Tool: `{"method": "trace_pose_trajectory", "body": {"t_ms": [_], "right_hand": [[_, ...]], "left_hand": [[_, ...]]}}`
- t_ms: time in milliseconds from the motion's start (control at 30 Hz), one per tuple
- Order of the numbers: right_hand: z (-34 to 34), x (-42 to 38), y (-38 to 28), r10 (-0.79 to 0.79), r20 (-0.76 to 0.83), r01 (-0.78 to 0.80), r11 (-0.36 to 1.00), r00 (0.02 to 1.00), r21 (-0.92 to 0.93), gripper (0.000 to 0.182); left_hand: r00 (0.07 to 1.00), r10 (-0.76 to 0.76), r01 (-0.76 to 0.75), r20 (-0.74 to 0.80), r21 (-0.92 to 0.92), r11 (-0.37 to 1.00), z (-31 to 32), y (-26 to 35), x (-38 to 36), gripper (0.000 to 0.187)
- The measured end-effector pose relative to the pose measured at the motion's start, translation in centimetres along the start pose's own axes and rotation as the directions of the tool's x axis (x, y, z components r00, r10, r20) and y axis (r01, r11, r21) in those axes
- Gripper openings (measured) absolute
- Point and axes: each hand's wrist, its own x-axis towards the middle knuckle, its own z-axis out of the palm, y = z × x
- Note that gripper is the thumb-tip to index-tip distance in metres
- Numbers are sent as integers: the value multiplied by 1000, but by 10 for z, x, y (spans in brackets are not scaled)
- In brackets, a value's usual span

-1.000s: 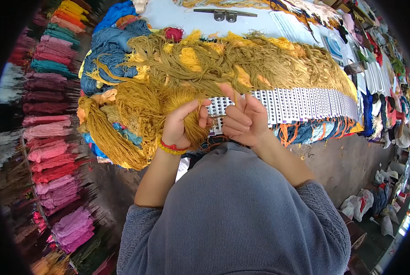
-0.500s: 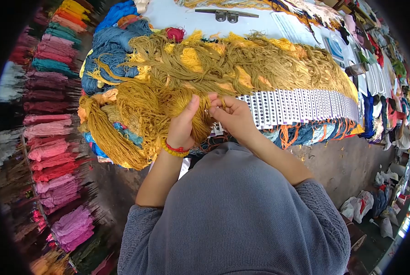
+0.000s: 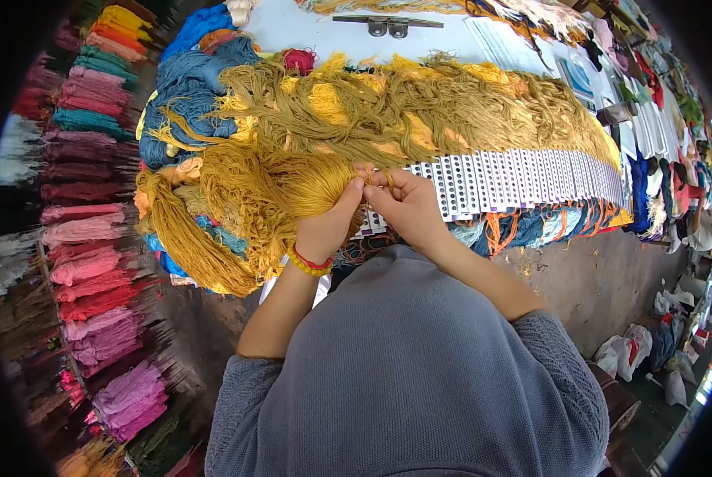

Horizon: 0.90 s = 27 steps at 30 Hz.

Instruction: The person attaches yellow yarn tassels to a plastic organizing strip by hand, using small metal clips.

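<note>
A thick bundle of golden yarn (image 3: 312,184) fans out from my left hand (image 3: 328,222), whose thumb and fingers are pinched on its gathered end. My right hand (image 3: 407,207) is closed beside it, fingertips pinching a few golden strands near the left fingertips. The two hands almost touch. Beneath and left of the bundle lies more mustard yarn (image 3: 201,242). Just right of my hands runs a row of white cards with dark holes (image 3: 499,184), with olive and tan yarn (image 3: 451,107) spread behind it.
Blue yarn (image 3: 193,87) is heaped at the table's left end. A metal clip bar (image 3: 388,24) and papers (image 3: 503,46) lie on the white tabletop (image 3: 292,30). Coloured skeins (image 3: 93,254) hang at the far left. Plastic bags (image 3: 626,350) stand on the floor at right.
My left thumb has come down and right toward the right fingertips, closing on the bundle's end. The golden bundle now spreads leftward, more of it showing above my left hand.
</note>
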Motion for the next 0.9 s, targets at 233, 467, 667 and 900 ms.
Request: {"method": "trace_pose_trajectory", "body": {"t_ms": [233, 467, 667, 900], "right_hand": [[2, -5, -4, -12, -26, 13, 999, 1000, 44, 7], [6, -9, -6, -43, -68, 38, 997, 997, -69, 8], [9, -11, -6, -1, -105, 3, 1000, 994, 27, 8], [4, -6, -7, 241, 46, -228, 817, 969, 530, 7]], "left_hand": [[996, -90, 90, 7, -195, 977, -1, 1, -3, 15], [999, 15, -10, -47, 106, 994, 0, -1, -8, 14], [997, 77, -72, -22, 171, 983, 1, 1, -13, 12], [976, -219, 196, 25, -547, 814, -17, -1, -8, 17]]}}
